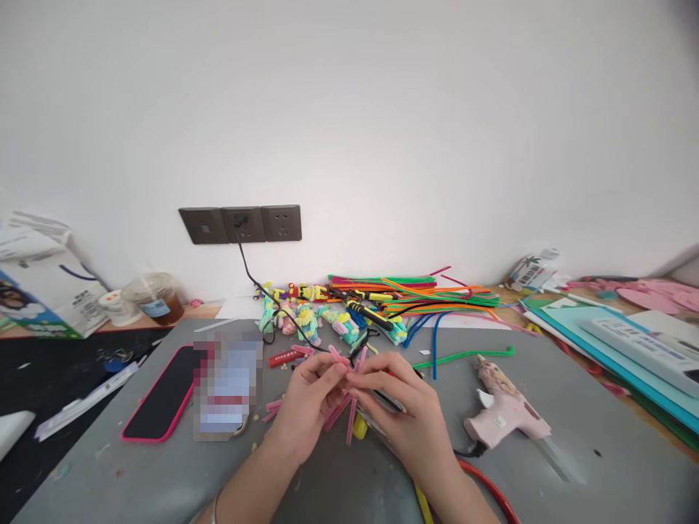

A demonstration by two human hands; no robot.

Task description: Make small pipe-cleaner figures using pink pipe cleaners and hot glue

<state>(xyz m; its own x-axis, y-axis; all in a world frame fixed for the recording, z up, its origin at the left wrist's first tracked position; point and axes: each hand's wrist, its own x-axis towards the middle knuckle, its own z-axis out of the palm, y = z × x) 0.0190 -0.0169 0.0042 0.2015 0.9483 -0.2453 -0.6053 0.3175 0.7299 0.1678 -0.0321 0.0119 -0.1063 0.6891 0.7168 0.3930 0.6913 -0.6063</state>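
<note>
Both my hands meet over the middle of the grey mat [338, 487]. My left hand [314, 397] pinches a pink pipe cleaner [337, 355], its thumb pressed against the fingers. Close against it, my right hand [401, 397] has its fingertips closed on the same pink piece. Which strand each hand grips is partly hidden by the fingers. More pink pipe cleaner pieces [350, 426] show beneath the hands, beside a small yellow piece [359, 427]. A red tube-like item [285, 358] lies just beyond my left hand.
A pink hot glue gun [505, 411] lies on the right, near a green pipe cleaner [470, 356]. Pipe cleaner bundles [420, 295] and small fuzzy figures [306, 320] line the back. Left are a pink-cased phone [167, 393], a second phone [229, 386] and a drink cup [158, 300].
</note>
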